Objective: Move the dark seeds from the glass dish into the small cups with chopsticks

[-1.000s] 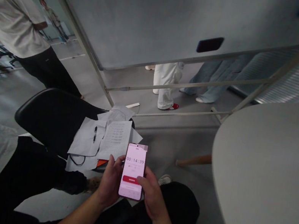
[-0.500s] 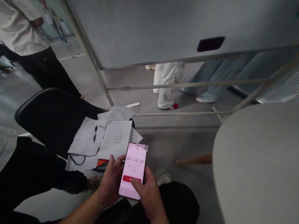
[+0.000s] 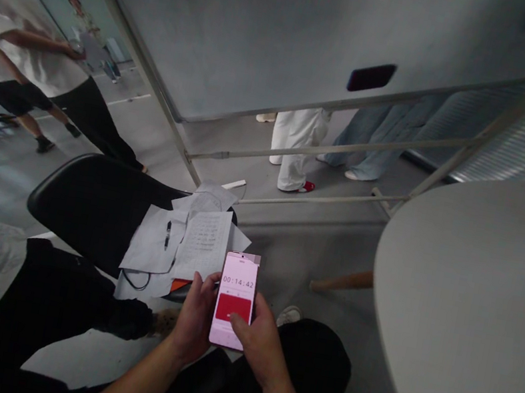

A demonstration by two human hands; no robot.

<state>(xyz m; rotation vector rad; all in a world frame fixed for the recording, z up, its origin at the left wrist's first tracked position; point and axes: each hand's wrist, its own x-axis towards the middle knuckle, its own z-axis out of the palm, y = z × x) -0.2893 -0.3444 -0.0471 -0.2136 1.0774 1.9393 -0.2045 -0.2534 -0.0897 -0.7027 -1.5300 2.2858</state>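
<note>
Both of my hands hold a smartphone (image 3: pixel 237 287) upright over my lap. Its pale pink screen shows a timer at 00:14:42 and a large red panel. My left hand (image 3: pixel 192 320) wraps the phone's left edge, fingers curled round it. My right hand (image 3: pixel 260 342) grips the right edge, and its thumb lies on the screen just under the red panel.
A black chair (image 3: pixel 88 203) ahead to the left carries loose papers (image 3: pixel 183 240) and a pen (image 3: pixel 167 234). A round white table (image 3: pixel 476 309) fills the right. A grey board on a metal frame (image 3: pixel 280 37) stands in front. People stand behind it and at far left (image 3: pixel 46 67).
The timer ran from 00:14:39 to 00:14:42. My right thumb slid leftward onto the screen, and the red bar grew into a large panel. The person at far left moved.
</note>
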